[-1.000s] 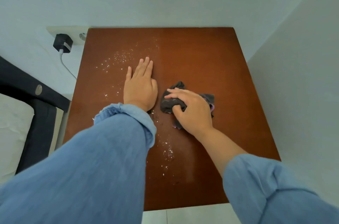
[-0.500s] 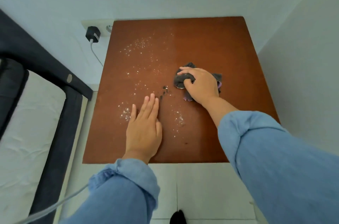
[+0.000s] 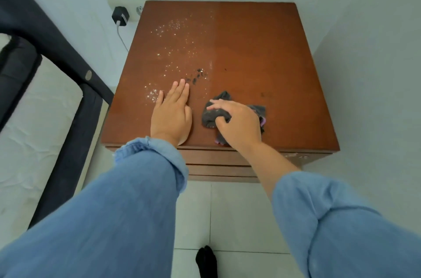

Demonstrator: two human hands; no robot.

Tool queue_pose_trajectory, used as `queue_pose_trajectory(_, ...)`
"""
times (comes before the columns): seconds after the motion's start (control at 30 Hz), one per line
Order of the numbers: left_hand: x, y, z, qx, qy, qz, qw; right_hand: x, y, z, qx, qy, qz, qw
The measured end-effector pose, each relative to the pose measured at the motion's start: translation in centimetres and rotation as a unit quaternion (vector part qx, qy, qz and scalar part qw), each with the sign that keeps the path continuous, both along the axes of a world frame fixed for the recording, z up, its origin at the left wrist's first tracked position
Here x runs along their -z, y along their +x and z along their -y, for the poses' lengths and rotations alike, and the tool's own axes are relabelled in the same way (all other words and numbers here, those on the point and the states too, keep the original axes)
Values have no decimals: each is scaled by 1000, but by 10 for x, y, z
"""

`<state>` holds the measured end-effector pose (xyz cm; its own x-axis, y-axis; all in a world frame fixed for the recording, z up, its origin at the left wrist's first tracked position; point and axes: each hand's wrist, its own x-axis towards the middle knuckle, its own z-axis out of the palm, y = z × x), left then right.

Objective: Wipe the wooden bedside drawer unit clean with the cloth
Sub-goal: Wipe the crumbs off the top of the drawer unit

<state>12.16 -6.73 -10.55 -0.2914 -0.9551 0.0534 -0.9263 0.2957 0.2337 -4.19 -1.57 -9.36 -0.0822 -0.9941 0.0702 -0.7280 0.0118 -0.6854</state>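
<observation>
The reddish-brown wooden drawer unit [image 3: 262, 50] fills the middle of the view, seen from above. White specks [image 3: 175, 27] are scattered over its left half, with a few dark crumbs [image 3: 198, 75] near the centre. My right hand [image 3: 239, 125] presses a crumpled dark grey cloth [image 3: 211, 116] with a purple edge onto the top, near the front edge. My left hand [image 3: 173, 113] lies flat on the wood beside it, fingers together, touching the white specks. The right half of the top looks smooth.
A bed with a dark frame [image 3: 68, 86] and white mattress [image 3: 34, 136] stands close on the left. A black charger [image 3: 120, 16] is plugged into a wall socket behind the unit. A white wall [image 3: 376, 72] closes the right side. My dark-socked foot [image 3: 206, 261] rests on pale floor tiles.
My right hand has dragged the cloth from the middle of the top toward the front edge. My left hand stays flat near the front left. The camera has pulled back and tilted down.
</observation>
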Motion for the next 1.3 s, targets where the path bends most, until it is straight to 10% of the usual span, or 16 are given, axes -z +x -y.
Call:
queue_pose_trajectory(0.57,0,5,-14,17,3,1,1000,-30,2,-88,70,30,210,975)
queue_pose_trajectory(1.0,-22,-2,43,24,11,-14,1000,-73,-44,67,278,60,459,841)
queue_pose_trajectory(1.3,-16,-18,158,17,14,11,1000,-65,-68,212,319,-25,448,835)
